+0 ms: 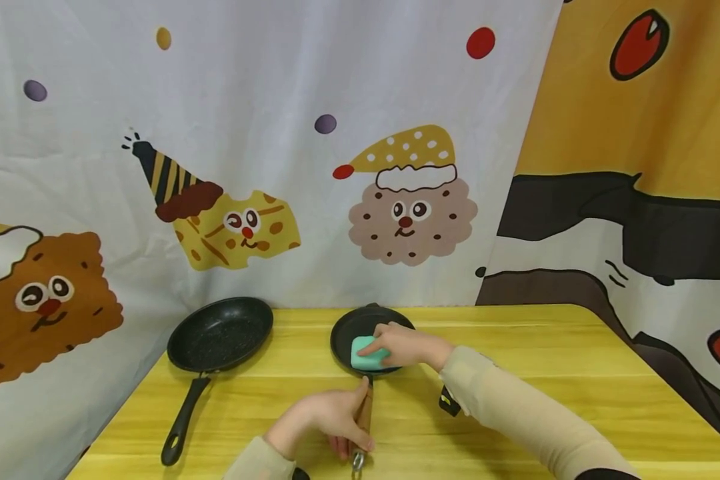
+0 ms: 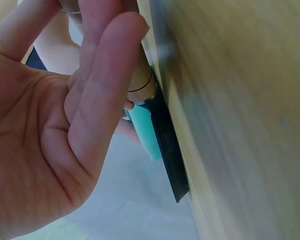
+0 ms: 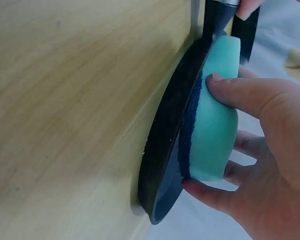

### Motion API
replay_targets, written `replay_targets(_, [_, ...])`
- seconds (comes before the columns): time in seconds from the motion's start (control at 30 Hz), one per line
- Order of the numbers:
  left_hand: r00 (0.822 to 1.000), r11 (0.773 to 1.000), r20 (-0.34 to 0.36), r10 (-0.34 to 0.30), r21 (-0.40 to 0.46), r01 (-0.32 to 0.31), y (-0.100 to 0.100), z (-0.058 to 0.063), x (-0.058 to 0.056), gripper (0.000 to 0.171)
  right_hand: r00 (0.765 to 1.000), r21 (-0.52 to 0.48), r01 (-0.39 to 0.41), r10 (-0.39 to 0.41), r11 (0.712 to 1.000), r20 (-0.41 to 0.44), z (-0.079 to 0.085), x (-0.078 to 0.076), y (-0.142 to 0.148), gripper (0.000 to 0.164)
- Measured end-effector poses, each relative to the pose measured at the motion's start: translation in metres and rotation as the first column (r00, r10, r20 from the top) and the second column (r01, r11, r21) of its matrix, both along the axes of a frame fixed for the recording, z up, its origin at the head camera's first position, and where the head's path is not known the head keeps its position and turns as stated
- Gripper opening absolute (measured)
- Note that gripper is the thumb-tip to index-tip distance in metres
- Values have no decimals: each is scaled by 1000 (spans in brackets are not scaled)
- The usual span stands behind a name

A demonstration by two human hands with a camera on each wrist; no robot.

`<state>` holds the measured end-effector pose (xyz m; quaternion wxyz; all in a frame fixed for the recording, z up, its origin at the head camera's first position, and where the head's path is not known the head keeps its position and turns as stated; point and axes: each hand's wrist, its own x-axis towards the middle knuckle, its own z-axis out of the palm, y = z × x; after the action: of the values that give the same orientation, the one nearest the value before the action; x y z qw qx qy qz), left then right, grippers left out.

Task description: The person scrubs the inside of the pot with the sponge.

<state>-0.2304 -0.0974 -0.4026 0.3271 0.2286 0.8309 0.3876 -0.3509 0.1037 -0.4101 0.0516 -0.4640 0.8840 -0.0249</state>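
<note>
Sponge (image 3: pixel 212 130) within the right grip (image 1: pixel 405 345), inside the small pan (image 1: pixel 354 325).

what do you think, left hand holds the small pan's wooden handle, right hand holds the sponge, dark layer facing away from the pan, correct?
Not quite: the dark layer faces the small pan, as the right wrist view shows. The left hand does hold the wooden handle and the right hand the sponge.

We had the left pan (image 1: pixel 222 333) and the right pan (image 1: pixel 360 325) on the surface (image 1: pixel 546 353), the sponge (image 1: pixel 364 362) in the right pan, and the curtain (image 1: pixel 264 87) behind the 2.
</note>
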Motion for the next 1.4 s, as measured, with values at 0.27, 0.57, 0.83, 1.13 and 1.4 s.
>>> replay_targets(0.27, [1000,1000,5,-29,-8,29,0,2,0,101,996,72,37,-30,997,-87,-2,0,-17,51])
replay_targets(0.57, [999,999,-5,-46,-11,46,2,1,2,100,975,131,172,-150,976,-166,-9,0,-42,50])
replay_targets(0.83, [999,999,-37,-39,-25,38,4,2,5,100,951,181,266,-227,947,-212,-11,-10,-59,50])
replay_targets(1.13, [996,998,-69,-56,-40,53,4,4,7,99,919,234,375,-326,897,-220,-11,-24,-74,55])
replay_targets(1.4, [996,997,-68,-50,-54,47,3,6,8,98,913,234,402,-371,885,-168,-8,-30,-73,52])
